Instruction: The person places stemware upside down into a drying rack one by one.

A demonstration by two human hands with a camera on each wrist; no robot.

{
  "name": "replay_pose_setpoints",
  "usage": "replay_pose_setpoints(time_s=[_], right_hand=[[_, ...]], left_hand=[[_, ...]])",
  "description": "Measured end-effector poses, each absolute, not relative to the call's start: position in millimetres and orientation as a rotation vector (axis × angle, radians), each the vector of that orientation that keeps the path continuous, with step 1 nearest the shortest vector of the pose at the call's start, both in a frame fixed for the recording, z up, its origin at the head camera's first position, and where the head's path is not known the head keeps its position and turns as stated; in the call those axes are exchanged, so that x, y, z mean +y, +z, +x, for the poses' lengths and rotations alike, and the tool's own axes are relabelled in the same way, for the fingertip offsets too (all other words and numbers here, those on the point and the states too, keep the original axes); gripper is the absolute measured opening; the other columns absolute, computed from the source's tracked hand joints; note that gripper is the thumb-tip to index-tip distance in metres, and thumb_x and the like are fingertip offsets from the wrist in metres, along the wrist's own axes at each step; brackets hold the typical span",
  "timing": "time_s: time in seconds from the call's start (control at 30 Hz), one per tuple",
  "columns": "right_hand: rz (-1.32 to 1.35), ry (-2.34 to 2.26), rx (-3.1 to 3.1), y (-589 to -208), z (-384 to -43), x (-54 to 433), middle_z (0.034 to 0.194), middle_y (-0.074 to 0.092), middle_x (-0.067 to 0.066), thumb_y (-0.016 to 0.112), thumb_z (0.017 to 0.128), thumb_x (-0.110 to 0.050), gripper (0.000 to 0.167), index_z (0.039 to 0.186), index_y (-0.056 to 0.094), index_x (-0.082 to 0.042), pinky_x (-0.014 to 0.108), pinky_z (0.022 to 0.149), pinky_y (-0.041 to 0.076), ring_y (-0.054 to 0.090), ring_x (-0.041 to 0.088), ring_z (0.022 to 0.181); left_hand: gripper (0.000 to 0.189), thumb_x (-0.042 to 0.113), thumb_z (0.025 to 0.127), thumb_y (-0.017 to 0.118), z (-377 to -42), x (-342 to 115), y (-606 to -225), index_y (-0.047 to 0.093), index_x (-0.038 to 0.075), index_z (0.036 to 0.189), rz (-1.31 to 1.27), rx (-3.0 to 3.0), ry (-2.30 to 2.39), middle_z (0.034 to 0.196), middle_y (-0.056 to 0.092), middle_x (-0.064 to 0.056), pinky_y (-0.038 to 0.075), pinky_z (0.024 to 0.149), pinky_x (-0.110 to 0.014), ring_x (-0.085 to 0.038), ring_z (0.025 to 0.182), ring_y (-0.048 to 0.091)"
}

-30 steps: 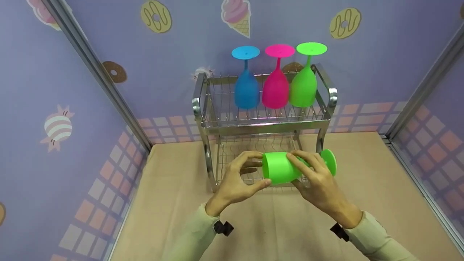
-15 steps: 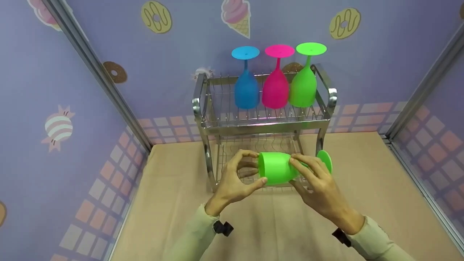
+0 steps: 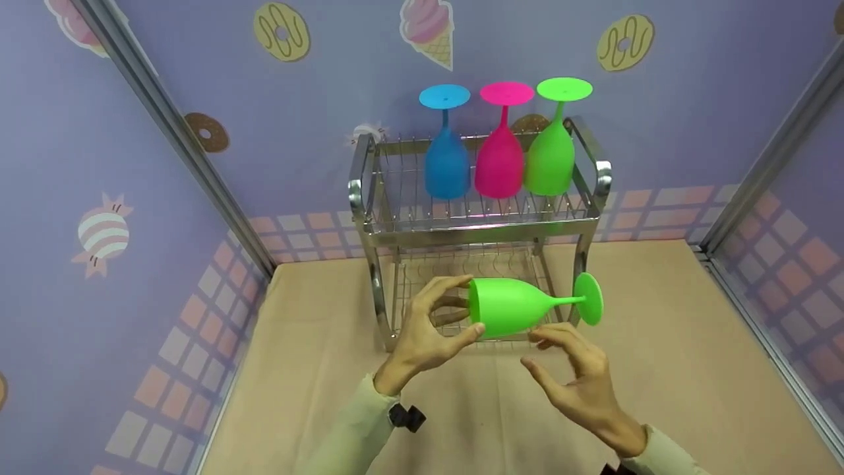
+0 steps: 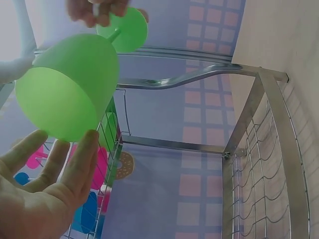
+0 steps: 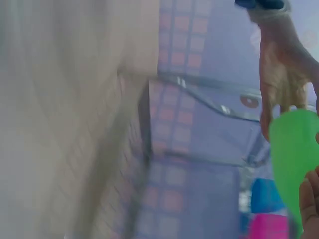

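Note:
A bright green plastic goblet [image 3: 511,306] lies on its side in the air, in front of the rack's lower shelf. My left hand [image 3: 425,330] holds its rim between thumb and fingers; the left wrist view shows fingertips at the edge of the goblet's [image 4: 75,84] mouth. Stem and round foot point right. Just below the bowl and stem, my right hand [image 3: 580,382] stands apart with thumb and fingers spread, holding nothing. The right wrist view is blurred, with the green bowl [image 5: 294,154] at its right edge.
Behind stands a two-tier metal dish rack [image 3: 484,234]. On its top tier a blue goblet [image 3: 448,165], a pink goblet [image 3: 500,165] and another green goblet [image 3: 550,161] stand upside down in a row. Patterned walls enclose the beige tabletop [image 3: 316,369].
My right hand has let go of the green goblet's bowl and moved down toward me. The left hand keeps its hold, with the goblet shifted slightly left since a second ago.

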State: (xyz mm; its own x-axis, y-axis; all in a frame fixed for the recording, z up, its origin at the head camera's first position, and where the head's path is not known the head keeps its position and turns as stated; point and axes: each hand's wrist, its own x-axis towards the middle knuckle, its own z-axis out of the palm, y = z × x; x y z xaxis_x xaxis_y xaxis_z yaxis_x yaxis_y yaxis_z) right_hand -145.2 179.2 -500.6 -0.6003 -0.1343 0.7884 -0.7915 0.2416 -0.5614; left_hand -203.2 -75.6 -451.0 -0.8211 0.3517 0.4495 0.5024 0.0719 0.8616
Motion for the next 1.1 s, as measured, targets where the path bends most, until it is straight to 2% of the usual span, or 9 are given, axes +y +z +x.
replay_pose_setpoints(time_s=[0.07,0.1,0.3,0.4,0.57,0.7,0.9,1.0,1.1], right_hand=[[0.749,1.661,-1.955,-506,-143,175,0.119,0.070,0.018,0.080,0.084,0.016,0.047,0.127,0.067,0.006,0.027,0.095,0.061,0.070,0.021,0.110],[0.696,1.811,-1.959,-508,-142,173,0.123,0.068,0.019,0.078,0.087,0.017,0.048,0.131,0.063,0.007,0.030,0.098,0.062,0.070,0.022,0.114],[0.471,2.428,-1.784,-500,-148,165,0.151,0.052,0.017,0.062,0.102,0.008,0.056,0.153,0.041,0.006,0.042,0.118,0.051,0.061,0.026,0.137],[0.507,2.563,-1.641,-489,-156,160,0.157,0.047,0.014,0.060,0.104,0.005,0.063,0.161,0.033,0.004,0.041,0.122,0.046,0.055,0.026,0.143],[0.562,2.647,-1.479,-473,-168,154,0.162,0.043,0.009,0.064,0.105,-0.004,0.077,0.167,0.020,0.001,0.035,0.124,0.044,0.049,0.021,0.149],[0.536,2.660,-1.428,-463,-175,149,0.158,0.047,0.008,0.066,0.105,-0.004,0.074,0.166,0.025,-0.001,0.034,0.123,0.044,0.052,0.021,0.145],[0.577,2.620,-1.435,-447,-184,148,0.148,0.057,0.007,0.066,0.102,0.002,0.060,0.158,0.049,-0.011,0.036,0.120,0.048,0.059,0.021,0.136],[0.633,2.543,-1.488,-429,-190,149,0.143,0.063,0.007,0.070,0.099,0.005,0.058,0.154,0.054,-0.006,0.037,0.116,0.052,0.064,0.021,0.131],[0.682,2.432,-1.611,-402,-196,151,0.142,0.067,0.009,0.073,0.095,0.007,0.063,0.154,0.051,0.001,0.039,0.114,0.054,0.066,0.025,0.130]], left_hand=[[0.068,0.024,0.084,0.087,-202,-75,-451,0.061,0.010,0.146,-0.874,-2.204,-1.861,0.136,0.062,-0.014,0.065,0.094,-0.040,-0.033,0.114,0.073],[0.068,0.024,0.083,0.087,-202,-74,-451,0.061,0.009,0.145,-0.873,-2.198,-1.868,0.136,0.062,-0.014,0.065,0.094,-0.040,-0.033,0.114,0.073],[0.068,0.023,0.081,0.085,-200,-70,-453,0.053,0.006,0.139,-0.878,-2.129,-1.969,0.135,0.057,-0.021,0.066,0.093,-0.043,-0.037,0.113,0.072],[0.069,0.022,0.079,0.083,-200,-67,-455,0.050,0.005,0.137,-0.874,-2.091,-2.005,0.134,0.054,-0.022,0.066,0.092,-0.042,-0.037,0.112,0.072],[0.068,0.021,0.077,0.080,-200,-62,-456,0.046,0.003,0.133,-0.892,-2.034,-2.039,0.132,0.053,-0.024,0.066,0.091,-0.043,-0.037,0.112,0.071],[0.067,0.020,0.077,0.079,-199,-60,-457,0.043,0.003,0.131,-0.882,-2.010,-2.060,0.131,0.052,-0.023,0.066,0.091,-0.044,-0.035,0.113,0.070],[0.071,0.020,0.082,0.079,-197,-67,-455,0.040,0.002,0.138,-0.892,-2.016,-2.057,0.138,0.052,-0.025,0.063,0.099,-0.044,-0.038,0.122,0.067],[0.071,0.020,0.088,0.080,-198,-77,-453,0.042,0.000,0.144,-0.942,-2.009,-2.010,0.143,0.054,-0.026,0.059,0.107,-0.047,-0.039,0.128,0.065],[0.066,0.018,0.092,0.079,-202,-91,-453,0.047,-0.004,0.146,-0.958,-1.977,-1.954,0.145,0.055,-0.027,0.056,0.111,-0.052,-0.043,0.130,0.064]])
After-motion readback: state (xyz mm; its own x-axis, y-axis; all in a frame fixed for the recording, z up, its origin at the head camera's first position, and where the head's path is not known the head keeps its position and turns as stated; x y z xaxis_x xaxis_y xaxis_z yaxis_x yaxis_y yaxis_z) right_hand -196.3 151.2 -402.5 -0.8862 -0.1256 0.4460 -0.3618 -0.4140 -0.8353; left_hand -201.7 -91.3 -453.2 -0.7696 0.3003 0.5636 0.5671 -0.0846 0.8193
